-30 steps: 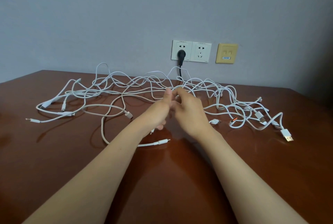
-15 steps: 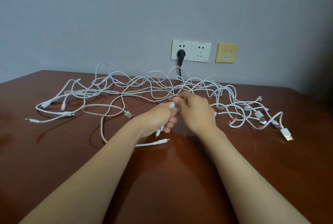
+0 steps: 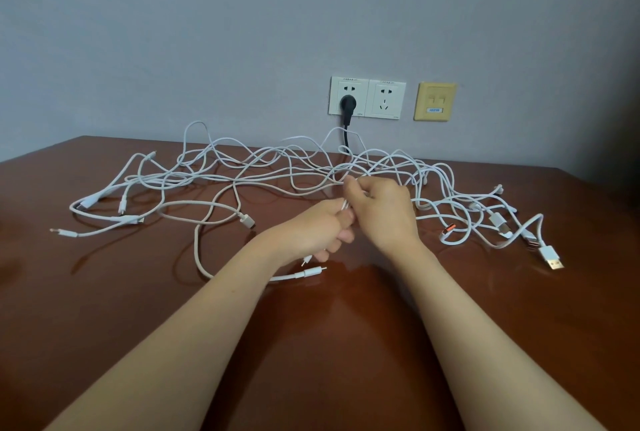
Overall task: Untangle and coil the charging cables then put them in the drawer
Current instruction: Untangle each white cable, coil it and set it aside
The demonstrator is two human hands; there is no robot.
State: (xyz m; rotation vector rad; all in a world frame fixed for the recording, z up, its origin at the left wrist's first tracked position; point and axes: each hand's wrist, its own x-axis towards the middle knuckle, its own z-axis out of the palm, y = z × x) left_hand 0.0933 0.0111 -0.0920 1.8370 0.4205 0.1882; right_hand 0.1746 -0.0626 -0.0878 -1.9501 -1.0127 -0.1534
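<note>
I am looking at the cables (image 3: 180,180) sprawling in one loose tangle across the far half of the table (image 3: 104,309), stretching from the left of the frame to the right, with the knot's middle sitting at centre frame. A beige cable (image 3: 196,247) is looping out toward the lower left, and its white tip is lying just below the left hand. At the right end a USB plug (image 3: 552,257) is pointing at the table's right edge, with a strip of bare wood showing between them. The near half of the table is lying open under both forearms.

Behind the tangle the table is meeting the wall (image 3: 207,32), where two sockets (image 3: 384,99) are sitting at upper centre. A black plug (image 3: 347,105) is hanging from the left one, its lead dropping behind the cables. A yellow plate (image 3: 435,101) is sitting just right of the sockets.

The left hand (image 3: 317,228) is curling round a white strand, a small connector dangling beneath it. The right hand (image 3: 384,212) is touching it knuckle to knuckle, its fingertips pinching strands at the knot.
</note>
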